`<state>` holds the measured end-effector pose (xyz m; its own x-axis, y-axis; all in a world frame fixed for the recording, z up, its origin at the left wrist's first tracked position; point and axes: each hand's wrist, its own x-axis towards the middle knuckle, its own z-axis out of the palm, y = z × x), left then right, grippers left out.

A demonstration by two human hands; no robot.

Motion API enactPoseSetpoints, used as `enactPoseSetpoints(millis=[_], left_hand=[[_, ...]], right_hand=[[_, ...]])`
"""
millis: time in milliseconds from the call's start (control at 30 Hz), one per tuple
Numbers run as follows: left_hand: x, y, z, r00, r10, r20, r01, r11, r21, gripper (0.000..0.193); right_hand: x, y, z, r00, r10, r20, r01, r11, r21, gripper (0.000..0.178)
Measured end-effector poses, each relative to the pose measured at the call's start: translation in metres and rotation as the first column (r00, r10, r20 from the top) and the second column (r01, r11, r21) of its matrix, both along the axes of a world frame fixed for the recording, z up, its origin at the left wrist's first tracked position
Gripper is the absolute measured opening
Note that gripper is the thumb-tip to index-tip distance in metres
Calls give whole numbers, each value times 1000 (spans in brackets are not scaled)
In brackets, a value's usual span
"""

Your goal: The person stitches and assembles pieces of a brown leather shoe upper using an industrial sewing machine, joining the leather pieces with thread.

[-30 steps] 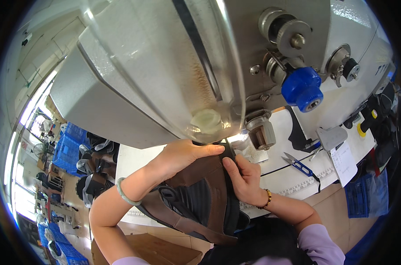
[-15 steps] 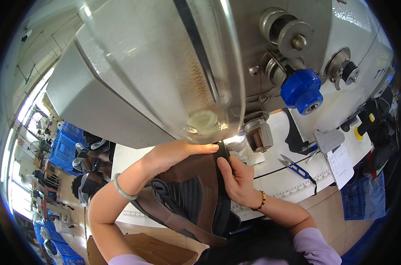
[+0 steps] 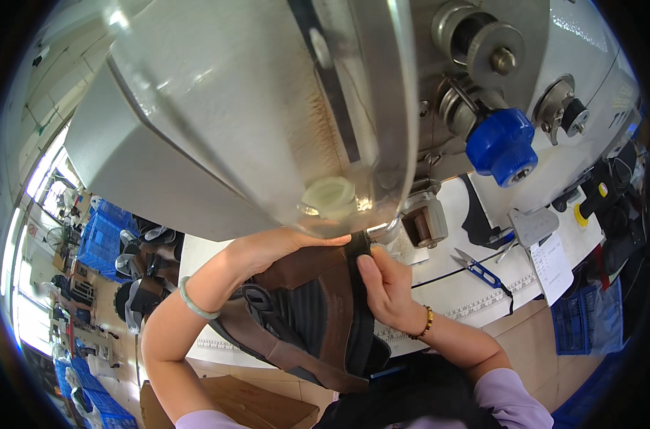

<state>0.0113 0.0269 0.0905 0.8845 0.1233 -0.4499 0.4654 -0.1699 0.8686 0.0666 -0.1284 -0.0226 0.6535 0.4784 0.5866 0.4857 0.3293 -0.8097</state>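
Observation:
A brown and black shoe upper point(image 3: 310, 307) is held up beneath the head of a large grey sewing machine point(image 3: 217, 121). My left hand point(image 3: 285, 247), a pale green bangle on its wrist, lies along the upper's top edge, thumb pressed near the black edge strip; its fingers are mostly hidden behind the upper. Gripping the strip's right side is my right hand point(image 3: 391, 289), thumb in front and fingers curled behind. The machine's clear guard and head hide the spot where the strip meets the needle area.
Blue thread snips point(image 3: 482, 272) lie on the white table point(image 3: 453, 304) beside a black cut piece point(image 3: 479, 214) and a paper sheet point(image 3: 551, 268). A blue tension knob point(image 3: 502, 146) juts from the machine. Blue crates point(image 3: 106, 239) with shoe parts stand at left.
The machine head appears slightly shifted right in the view. Both hands keep their grip on the shoe upper, whose top edge has moved only slightly.

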Motion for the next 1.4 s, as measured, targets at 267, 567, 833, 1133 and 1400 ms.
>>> enactPoseSetpoints(millis=[267,567,833,1133,1400], left_hand=[[4,6,-8,1000,4,26,-4,1000,27,33],[4,5,5,978,61,-198,-60,998,10,45],[3,7,2,985,150,-88,-142,986,89,25],[4,-15,37,988,53,147,-115,883,455,20],[-3,14,12,979,34,199,-138,831,539,37]], right_hand=[[1,1,4,999,-37,-30,35,998,-58,8],[1,7,6,995,-56,-81,53,998,-39,12],[0,13,1,991,-111,-72,111,994,-8,17],[0,14,9,987,-148,-60,146,989,-41,25],[1,17,5,979,-203,35,205,976,-80,31]])
